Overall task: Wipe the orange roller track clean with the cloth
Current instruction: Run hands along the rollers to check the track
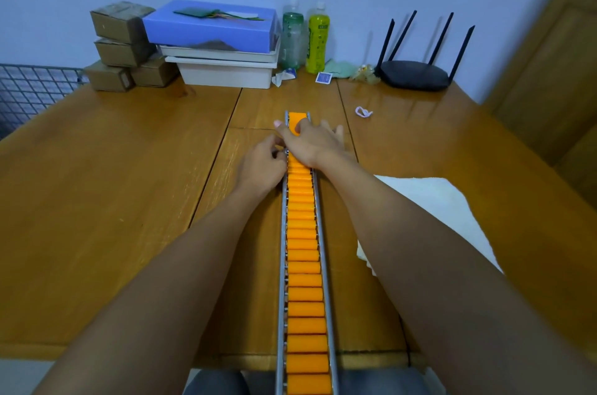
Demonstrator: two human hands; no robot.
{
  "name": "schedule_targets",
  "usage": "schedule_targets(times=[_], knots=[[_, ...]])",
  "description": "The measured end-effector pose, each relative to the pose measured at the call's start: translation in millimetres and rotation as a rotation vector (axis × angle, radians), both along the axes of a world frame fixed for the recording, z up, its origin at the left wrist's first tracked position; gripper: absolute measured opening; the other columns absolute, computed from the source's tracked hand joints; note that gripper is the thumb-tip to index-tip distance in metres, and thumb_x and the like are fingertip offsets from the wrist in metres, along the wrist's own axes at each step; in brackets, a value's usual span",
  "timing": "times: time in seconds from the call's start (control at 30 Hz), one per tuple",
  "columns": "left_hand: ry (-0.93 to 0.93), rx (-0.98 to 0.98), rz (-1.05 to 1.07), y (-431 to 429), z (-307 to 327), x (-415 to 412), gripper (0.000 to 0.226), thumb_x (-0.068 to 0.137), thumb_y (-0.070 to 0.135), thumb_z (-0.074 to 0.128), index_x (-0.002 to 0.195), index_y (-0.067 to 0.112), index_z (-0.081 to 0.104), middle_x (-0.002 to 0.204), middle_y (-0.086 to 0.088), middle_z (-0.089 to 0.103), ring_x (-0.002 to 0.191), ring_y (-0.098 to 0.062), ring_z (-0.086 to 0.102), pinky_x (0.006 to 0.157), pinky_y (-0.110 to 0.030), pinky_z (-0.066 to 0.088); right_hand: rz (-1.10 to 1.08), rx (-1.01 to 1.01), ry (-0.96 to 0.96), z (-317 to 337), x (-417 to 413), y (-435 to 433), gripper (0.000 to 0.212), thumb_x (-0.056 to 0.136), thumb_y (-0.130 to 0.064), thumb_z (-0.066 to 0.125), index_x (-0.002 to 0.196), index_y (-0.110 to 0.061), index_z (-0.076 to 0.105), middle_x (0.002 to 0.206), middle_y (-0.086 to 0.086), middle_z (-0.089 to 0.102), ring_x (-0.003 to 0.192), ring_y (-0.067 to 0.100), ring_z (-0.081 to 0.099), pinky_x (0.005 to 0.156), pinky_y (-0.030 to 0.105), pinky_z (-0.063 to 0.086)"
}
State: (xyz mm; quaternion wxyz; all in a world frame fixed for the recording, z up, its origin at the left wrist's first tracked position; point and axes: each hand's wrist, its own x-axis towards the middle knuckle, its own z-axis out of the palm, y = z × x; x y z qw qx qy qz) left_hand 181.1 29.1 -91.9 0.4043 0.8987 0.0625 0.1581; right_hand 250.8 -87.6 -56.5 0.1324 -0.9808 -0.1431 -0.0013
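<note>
Bare skin on orange plastic: right hand (311, 139) lies flat and spread over the far end of the orange roller track (303, 246), holding nothing. Left hand (263, 162) is curled against the track's left rail; what it pinches, if anything, I cannot tell. The white cloth (429, 210) lies on the wooden table (113, 184) right of the track, untouched. Wiping looks not yet begun; judged: whole track left.

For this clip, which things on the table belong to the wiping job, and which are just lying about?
Job:
orange roller track
white cloth, lying right of the track, unheld
left hand and right hand, both at the track's far end

Lying about:
router
two bottles
cardboard boxes
blue box on white trays
</note>
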Motion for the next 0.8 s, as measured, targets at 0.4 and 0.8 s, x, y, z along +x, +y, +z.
schedule_targets(times=[0.4, 0.8], knots=[[0.009, -0.168, 0.003, 4.1, 0.5, -9.2, 0.032, 0.094, 0.022, 0.057, 0.123, 0.027, 0.070, 0.105, 0.006, 0.073, 0.092, -0.011, 0.066, 0.079, -0.036, 0.054, -0.005, 0.061, 0.024, 8.7, -38.9, -14.1, 0.069, 0.095, -0.063, 0.013, 0.125, -0.020, 0.058, 0.122, 0.006, 0.063, 0.125, 0.022, 0.044, 0.099, 0.046, 0.023], [-0.004, -0.153, 0.011, 1.0, 0.9, -28.7, 0.027, 0.091, 0.016, 0.064, 0.115, 0.017, 0.076, 0.107, 0.001, 0.076, 0.100, -0.014, 0.067, 0.079, -0.024, 0.048, -0.030, 0.130, 0.092, 12.3, -71.2, -24.4, 0.067, 0.097, -0.057, 0.014, 0.135, -0.020, 0.054, 0.133, 0.007, 0.062, 0.141, 0.026, 0.035, 0.115, 0.053, 0.012]])
